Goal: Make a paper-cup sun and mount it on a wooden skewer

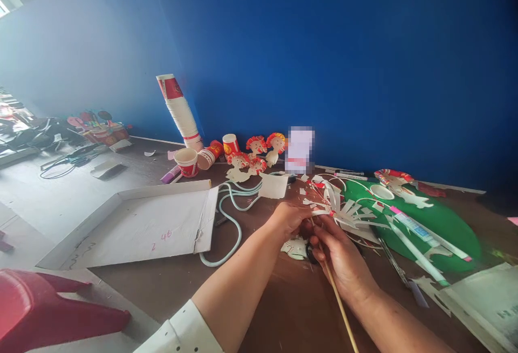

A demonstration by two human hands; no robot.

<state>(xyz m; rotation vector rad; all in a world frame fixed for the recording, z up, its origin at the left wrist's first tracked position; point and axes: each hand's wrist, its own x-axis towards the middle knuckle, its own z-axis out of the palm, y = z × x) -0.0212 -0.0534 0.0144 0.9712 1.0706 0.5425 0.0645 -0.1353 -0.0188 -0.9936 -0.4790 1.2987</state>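
My left hand is closed, its fingertips pinching where a thin wooden stick meets a paper cup cut into strips. My right hand wraps round the stick just below that spot, its fingers close to the left ones. White strips with red bits fan out beyond my fingers. The stick slants down towards the bottom edge of the view. Beneath my hands lie a white paper cutout and a black loop, partly hidden, that looks like a scissors handle.
A tall stack of paper cups leans by the blue wall. Paper figures with red fringes stand near it. To the left are a white box lid, a pale cable and a red stool. Markers lie across a green disc.
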